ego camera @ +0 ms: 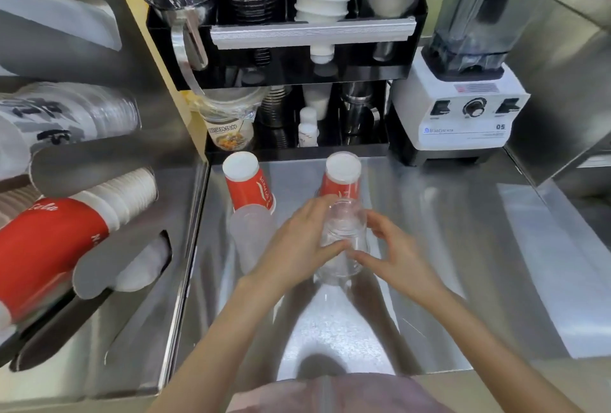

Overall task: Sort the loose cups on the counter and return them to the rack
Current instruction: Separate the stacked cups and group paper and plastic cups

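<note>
A clear plastic cup (344, 234) stands upside down on the steel counter (446, 247), and both hands hold it. My left hand (297, 244) grips its left side with the thumb across the front. My right hand (396, 250) curls round its right side. Just behind it stands an upside-down red paper cup (342, 177). Another red paper cup (248, 182) stands inverted to the left, with a frosted translucent cup (251, 237) in front of it. The rack (109, 161) on the left wall holds stacks of red, white and clear cups.
A white blender (463, 105) stands at the back right. A black shelf unit (297, 58) at the back holds cup stacks, metal jugs and small bottles. A printed plastic cup (228, 121) sits at its lower left. A steel wall rises on the right.
</note>
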Demonstrator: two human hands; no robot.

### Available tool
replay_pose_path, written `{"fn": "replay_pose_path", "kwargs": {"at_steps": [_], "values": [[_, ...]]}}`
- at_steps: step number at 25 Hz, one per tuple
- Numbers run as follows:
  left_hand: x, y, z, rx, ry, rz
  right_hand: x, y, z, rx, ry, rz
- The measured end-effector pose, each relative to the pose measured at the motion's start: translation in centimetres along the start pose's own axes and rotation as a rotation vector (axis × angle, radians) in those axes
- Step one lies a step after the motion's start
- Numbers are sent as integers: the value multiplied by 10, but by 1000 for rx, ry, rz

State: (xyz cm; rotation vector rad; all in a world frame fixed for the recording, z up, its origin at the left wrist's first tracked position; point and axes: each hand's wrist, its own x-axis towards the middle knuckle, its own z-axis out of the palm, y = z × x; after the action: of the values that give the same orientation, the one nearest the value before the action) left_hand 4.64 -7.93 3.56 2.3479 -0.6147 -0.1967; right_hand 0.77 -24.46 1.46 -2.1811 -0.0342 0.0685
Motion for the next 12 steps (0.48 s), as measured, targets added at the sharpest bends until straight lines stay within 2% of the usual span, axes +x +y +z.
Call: {"fn": "replay_pose_path", "kwargs": {"at_steps": [12], "values": [[-2,-17,27,-5,-127,-88,-10,23,17,-46,-40,109]]}}
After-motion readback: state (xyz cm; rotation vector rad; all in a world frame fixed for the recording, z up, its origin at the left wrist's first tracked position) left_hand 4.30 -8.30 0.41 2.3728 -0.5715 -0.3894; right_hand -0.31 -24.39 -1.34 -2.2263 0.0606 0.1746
